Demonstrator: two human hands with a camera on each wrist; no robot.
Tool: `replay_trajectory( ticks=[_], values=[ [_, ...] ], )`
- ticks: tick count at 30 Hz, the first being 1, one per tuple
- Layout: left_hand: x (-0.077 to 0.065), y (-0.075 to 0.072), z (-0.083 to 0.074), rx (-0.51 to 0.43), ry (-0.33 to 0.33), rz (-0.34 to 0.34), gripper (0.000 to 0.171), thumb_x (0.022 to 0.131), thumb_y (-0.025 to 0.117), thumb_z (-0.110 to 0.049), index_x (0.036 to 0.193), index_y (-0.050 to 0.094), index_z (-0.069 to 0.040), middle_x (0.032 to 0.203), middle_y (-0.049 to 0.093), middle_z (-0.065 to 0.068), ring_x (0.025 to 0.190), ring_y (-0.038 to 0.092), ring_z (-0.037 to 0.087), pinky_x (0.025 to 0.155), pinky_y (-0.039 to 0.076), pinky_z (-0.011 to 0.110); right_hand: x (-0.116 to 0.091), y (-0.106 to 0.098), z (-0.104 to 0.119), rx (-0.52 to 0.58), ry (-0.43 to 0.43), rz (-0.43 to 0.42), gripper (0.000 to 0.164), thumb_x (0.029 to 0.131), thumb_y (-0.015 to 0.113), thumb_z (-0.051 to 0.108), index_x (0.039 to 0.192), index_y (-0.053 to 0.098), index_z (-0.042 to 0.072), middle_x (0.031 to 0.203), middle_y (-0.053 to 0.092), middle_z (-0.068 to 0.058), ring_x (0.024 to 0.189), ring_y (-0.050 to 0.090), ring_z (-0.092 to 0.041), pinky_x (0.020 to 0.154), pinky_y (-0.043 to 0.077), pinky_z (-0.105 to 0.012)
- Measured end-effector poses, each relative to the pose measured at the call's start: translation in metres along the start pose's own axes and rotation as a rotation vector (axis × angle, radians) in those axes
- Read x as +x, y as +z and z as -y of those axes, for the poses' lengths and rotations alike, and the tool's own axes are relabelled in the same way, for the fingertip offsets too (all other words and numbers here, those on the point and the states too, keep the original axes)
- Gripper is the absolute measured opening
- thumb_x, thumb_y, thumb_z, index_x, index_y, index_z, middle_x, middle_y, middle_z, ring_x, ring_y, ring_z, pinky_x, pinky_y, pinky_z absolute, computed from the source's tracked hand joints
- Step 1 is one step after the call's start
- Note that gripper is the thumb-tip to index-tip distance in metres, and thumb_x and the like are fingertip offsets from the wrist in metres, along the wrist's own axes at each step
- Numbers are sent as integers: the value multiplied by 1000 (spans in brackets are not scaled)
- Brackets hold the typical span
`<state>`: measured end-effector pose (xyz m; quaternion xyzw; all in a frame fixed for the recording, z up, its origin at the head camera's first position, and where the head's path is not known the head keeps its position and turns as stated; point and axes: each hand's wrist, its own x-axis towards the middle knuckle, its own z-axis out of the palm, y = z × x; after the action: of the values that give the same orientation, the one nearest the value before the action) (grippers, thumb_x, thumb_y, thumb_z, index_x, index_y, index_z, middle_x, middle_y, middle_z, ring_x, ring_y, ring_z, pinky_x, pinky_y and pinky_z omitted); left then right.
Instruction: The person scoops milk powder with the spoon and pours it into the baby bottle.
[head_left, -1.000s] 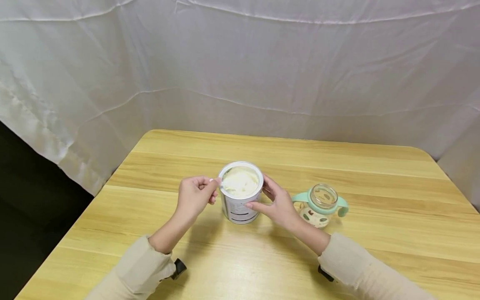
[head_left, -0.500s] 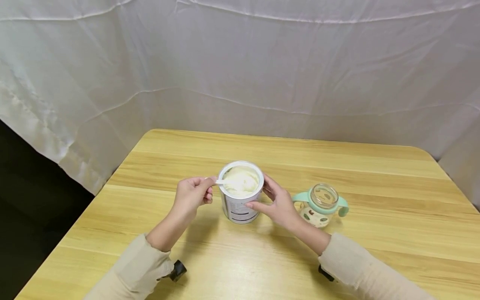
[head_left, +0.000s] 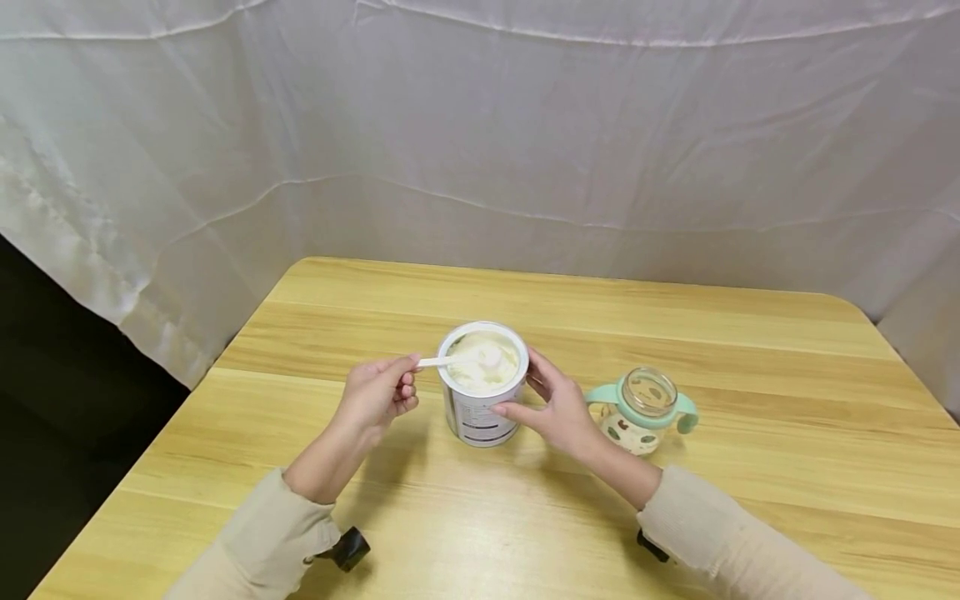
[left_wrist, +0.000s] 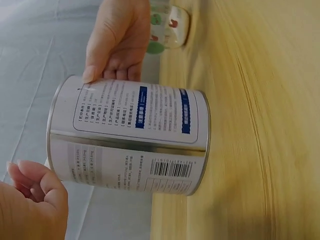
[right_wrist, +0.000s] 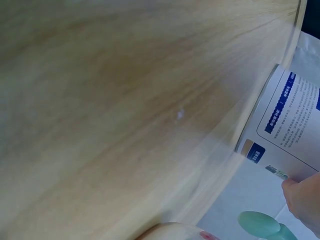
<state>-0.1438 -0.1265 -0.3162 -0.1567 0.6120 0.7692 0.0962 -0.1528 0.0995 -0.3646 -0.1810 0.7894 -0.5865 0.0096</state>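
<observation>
A white scoop reaches over the rim of an open milk powder can, its bowl lying among the pale powder. My left hand pinches the end of the scoop's handle, just outside the can's left side. Around the right side of the can curls my right hand, thumb across the front and fingers behind. The can stands upright on the table, its printed label and barcode turned toward the left wrist view. That view shows my right hand against the can's wall.
A clear baby bottle with mint-green handles stands uncapped to the right of the can, close to my right forearm. The wooden table runs back to a pale curtain. A dark area lies beyond the table's left edge.
My left hand has drawn back to the left, and more of the scoop's handle and bowl now shows above the powder. The right hand, can and bottle stay in place.
</observation>
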Motion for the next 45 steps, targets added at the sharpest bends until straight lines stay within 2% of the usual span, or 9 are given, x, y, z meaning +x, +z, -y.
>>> replay_trajectory(
  ticks=[10, 16, 30, 45],
  values=[
    [2, -6, 1, -115, -89, 10, 25, 95, 51, -13, 71, 58, -9, 58, 47, -7, 51, 42, 1, 49, 41, 10, 0, 1, -1, -5, -2, 4, 84, 72, 78, 9, 141, 32, 1, 143, 39, -18, 132, 40, -31, 108, 35, -34],
    [0, -8, 0, -175, -117, 8, 28, 95, 50, -13, 69, 59, -10, 57, 48, -7, 50, 43, 0, 49, 41, 10, 0, 0, -2, -1, -8, 3, 85, 72, 78, 10, 142, 31, 1, 144, 38, -18, 132, 39, -31, 108, 35, -34],
    [0, -9, 1, -184, -110, 0, 29, 95, 50, -13, 67, 59, -11, 55, 48, -8, 49, 43, -1, 48, 42, 9, 1, -1, 1, -15, 1, 12, 84, 72, 78, 11, 142, 32, 2, 143, 40, -18, 132, 40, -31, 109, 34, -35],
    [-2, -6, -1, -170, -95, 3, 25, 95, 51, -14, 71, 60, -11, 57, 48, -8, 50, 44, 0, 49, 42, 9, 1, -8, 11, -122, 18, 39, 89, 73, 79, 19, 143, 28, 1, 146, 36, -18, 134, 36, -30, 110, 33, -38]
  ],
)
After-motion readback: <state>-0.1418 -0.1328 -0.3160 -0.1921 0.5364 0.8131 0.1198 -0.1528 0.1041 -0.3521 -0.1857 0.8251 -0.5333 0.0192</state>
